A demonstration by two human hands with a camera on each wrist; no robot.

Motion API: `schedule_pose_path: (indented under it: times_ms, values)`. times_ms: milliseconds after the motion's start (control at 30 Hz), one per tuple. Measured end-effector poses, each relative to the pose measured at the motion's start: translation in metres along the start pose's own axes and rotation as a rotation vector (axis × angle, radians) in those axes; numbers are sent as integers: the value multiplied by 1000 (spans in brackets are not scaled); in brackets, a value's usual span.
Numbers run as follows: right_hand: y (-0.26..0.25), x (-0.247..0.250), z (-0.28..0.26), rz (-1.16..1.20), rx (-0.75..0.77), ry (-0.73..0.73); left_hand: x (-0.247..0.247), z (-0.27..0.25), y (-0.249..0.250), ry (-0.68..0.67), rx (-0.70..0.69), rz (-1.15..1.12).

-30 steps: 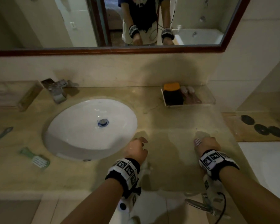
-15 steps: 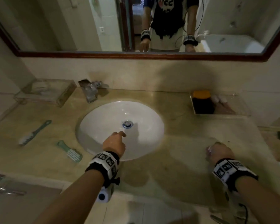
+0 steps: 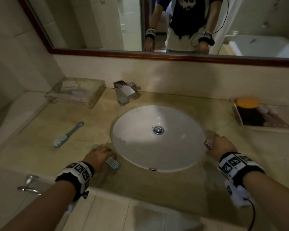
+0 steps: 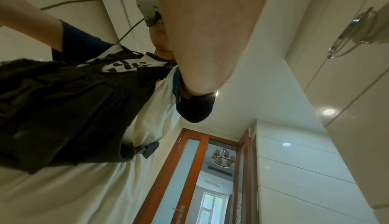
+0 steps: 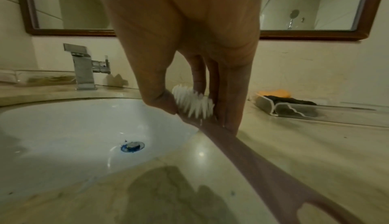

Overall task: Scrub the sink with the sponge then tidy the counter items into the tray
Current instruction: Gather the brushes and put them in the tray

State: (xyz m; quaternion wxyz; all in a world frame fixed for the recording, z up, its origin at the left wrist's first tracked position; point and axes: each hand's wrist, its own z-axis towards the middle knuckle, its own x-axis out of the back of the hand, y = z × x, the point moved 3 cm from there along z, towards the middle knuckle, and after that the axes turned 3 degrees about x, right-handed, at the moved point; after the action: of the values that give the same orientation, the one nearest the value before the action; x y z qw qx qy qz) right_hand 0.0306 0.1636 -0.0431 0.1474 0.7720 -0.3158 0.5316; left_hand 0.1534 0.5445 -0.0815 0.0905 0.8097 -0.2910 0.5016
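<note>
Now left hand [image 3: 98, 155] over green brush [image 3: 113, 163] beside the sink [image 3: 157, 137], grip unclear; right hand [image 3: 221, 147] pinching brown brush [image 5: 194, 104] at sink's opposite rim.

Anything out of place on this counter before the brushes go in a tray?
Yes. Blue specks ring the drain in the sink, like leftover residue. A green brush lies loose left of the sink. The left hand covers another brush; the right hand pinches a pink brush by its bristle end.

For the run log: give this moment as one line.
left hand: on green brush by sink | right hand: holds pink brush | sponge: in tray
</note>
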Motion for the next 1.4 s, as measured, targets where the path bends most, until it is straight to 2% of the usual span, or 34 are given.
schedule_pose_path:
  times_ms: [133, 200, 267, 367, 533, 600, 733, 800, 900, 1100, 1233, 1400]
  values:
    - [-22, -2, 0, -16, 28, -4, -2, 2, -3, 27, -69, 8]
    - [-30, 1, 2, -10, 45, 10, -1, 5, -3, 99, -122, 6]
    - [-35, 6, 3, -15, 59, 28, -2, 11, -6, 77, -123, -4]
    - [-40, 10, 6, -17, 66, 47, -2, 24, -11, 154, -169, -32]
    - [-41, 12, 9, 4, 59, 40, -1, 32, -9, 161, -220, -27]
    - [-40, 12, 10, -2, 57, 38, -3, 41, -8, 153, -208, -109]
    - [-34, 17, 12, 13, 36, 36, 22, 33, 6, 246, -134, -376]
    - [-30, 23, 11, 26, 27, 41, 40, 33, 20, 217, -102, -492]
    - [-19, 31, 12, 49, 19, 43, 66, 40, 51, 219, -124, -690]
    - [27, 55, 17, 94, -28, 96, 124, 72, 151, 278, -234, -796]
    - [80, 69, 34, 144, -77, 95, 163, 97, 235, 227, -283, -892]
    - [165, 119, 75, 385, -92, 248, 205, 141, 329, 163, -309, -1017]
